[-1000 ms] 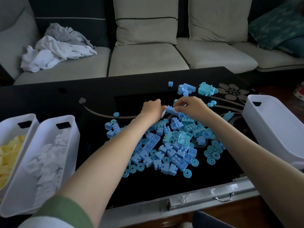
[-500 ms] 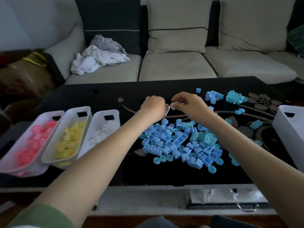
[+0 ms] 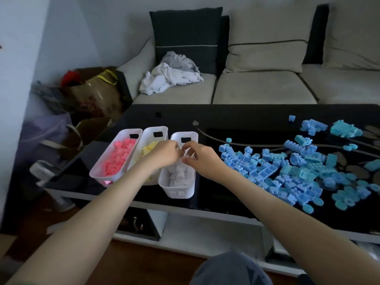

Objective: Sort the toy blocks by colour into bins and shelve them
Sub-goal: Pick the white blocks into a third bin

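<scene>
On the far left of the black worktop (image 3: 236,118) sits the first bin (image 3: 102,179), full of pink blocks (image 3: 118,157); just beside it is the second bin (image 3: 148,132) with yellow blocks (image 3: 149,150); the left hand (image 3: 162,156) hangs over the edge where that bin meets the third bin (image 3: 178,193), its fingers curled in so far that I cannot tell if it holds a block; the third bin has white blocks (image 3: 180,175) heaped in it; the right hand (image 3: 202,161) hangs over this bin too, close to the left hand, fingers loosely bent and thumb apart from them, and I see nothing in it; further right a big heap of blue blocks (image 3: 287,171) lies spread on the worktop, not in any bin yet.

The blocks look like hard plastic, so I think they are light and stiff and will not squash; they are small and smooth, so one could slip; I would pinch a block by its two flat sides, or scoop a few with both hands. The blue blocks come in two shades, one deeper and one paler and greener; some are long bricks (image 3: 265,170), some short; flat round rings (image 3: 339,200) lie at the near right of the heap.
</scene>
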The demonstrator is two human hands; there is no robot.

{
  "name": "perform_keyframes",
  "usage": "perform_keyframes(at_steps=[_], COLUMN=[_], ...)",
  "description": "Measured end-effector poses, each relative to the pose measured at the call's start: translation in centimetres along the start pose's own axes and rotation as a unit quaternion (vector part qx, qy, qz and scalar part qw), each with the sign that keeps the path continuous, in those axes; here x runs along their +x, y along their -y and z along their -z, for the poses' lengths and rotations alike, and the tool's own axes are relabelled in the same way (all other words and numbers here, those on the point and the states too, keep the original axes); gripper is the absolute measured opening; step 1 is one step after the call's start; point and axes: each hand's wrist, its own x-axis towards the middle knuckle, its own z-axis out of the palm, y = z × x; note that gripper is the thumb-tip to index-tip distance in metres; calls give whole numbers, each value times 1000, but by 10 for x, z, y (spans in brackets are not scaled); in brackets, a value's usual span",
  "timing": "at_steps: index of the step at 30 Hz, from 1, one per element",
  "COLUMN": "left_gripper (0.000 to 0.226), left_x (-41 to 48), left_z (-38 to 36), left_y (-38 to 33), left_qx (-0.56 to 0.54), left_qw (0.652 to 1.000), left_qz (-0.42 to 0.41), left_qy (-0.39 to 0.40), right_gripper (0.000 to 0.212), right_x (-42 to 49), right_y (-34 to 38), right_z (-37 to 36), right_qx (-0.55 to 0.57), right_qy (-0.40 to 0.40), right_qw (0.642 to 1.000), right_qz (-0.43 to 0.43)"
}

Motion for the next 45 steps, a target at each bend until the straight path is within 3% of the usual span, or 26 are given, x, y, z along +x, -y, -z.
perform_keyframes(at_steps=[3,7,11,14,17,20,22,24,29,31,33,36,40,43,45], left_gripper=[27,38,41,40,40,32,20,16,22,30,23,23,34,35,34], left_x=[-3,-6,-8,-8,-10,-7,-5,-2,-2,0,4,5,9,14,18], left_z=[-1,-7,-12,-14,-15,-20,-24,-24,-14,-7,-2,2,4,5,0], left_y=[8,20,29,43,52,61,65,71,80,81,81,73,56,34,7], left_qx=[-2,-29,-75,-13,11,12,-5,-8,-24,-50,-62,4,85,113,127], left_qw=[1000,998,991,989,985,986,991,993,993,989,985,985,982,978,980], left_qz=[-8,-25,-60,-51,20,63,64,64,84,117,148,139,137,136,74], left_qy=[-16,-52,-90,-141,-173,-151,-120,-96,-83,-77,-64,-100,-101,-110,-132], right_gripper=[39,59,45,38,36,63,82,88,65,66,73,81,61,63,70], right_x=[4,4,8,8,1,-9,-11,-7,13,21,27,35,39,34,27], right_y=[-2,-6,-14,-19,-15,-3,-1,-4,-11,-12,-10,-7,-5,-10,-23], right_z=[-3,-1,11,22,26,20,12,3,-14,-21,-26,-33,-35,-22,-5], right_qx=[-5,-12,9,-8,-3,-3,-23,0,59,67,68,65,53,5,-43], right_qy=[20,42,-31,-40,48,187,227,213,168,169,170,171,151,91,45], right_qw=[1000,999,999,998,995,975,967,972,980,979,979,978,984,993,993], right_qz=[-8,15,-13,-57,-91,-119,-115,-101,-86,-91,-91,-95,-80,-81,-102])
